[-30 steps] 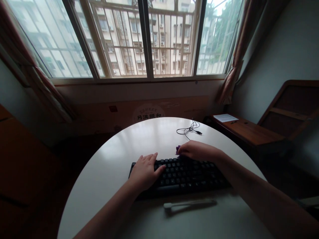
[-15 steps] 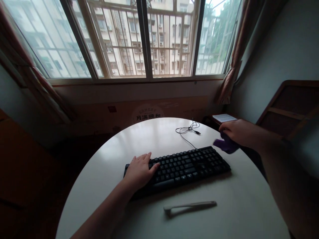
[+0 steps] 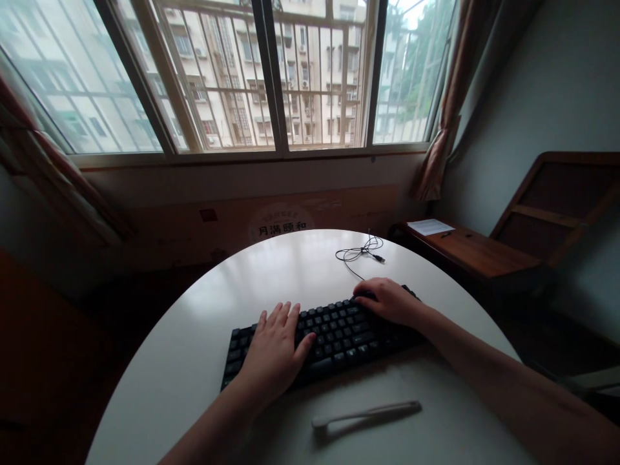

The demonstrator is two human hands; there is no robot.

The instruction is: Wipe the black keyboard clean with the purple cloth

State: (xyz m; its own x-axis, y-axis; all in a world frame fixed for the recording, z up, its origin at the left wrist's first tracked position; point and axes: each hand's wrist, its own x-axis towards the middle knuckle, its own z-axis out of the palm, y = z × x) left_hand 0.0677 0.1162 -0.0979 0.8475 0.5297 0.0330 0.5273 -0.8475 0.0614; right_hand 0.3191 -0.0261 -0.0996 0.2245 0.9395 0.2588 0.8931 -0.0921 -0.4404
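Note:
A black keyboard (image 3: 339, 332) lies slightly askew on the round white table (image 3: 300, 265). My left hand (image 3: 274, 349) rests flat on its left part, fingers stretched and a little apart. My right hand (image 3: 387, 300) lies over the keyboard's far right corner, fingers curved down onto the keys, and nothing shows in it. The keyboard's thin black cable (image 3: 361, 250) runs from the back edge to a loose coil farther up the table. No purple thing is in view.
A slim white stick-shaped tool (image 3: 365, 413) lies near the table's front edge. A low wooden side table (image 3: 479, 252) with a sheet of paper (image 3: 430, 226) stands at the right. A cardboard box (image 3: 281, 223) leans under the window.
My right hand came back from the right side, without the purple thing it held, and settled on the keyboard. The keyboard shifted left, and my left hand spread flatter on it.

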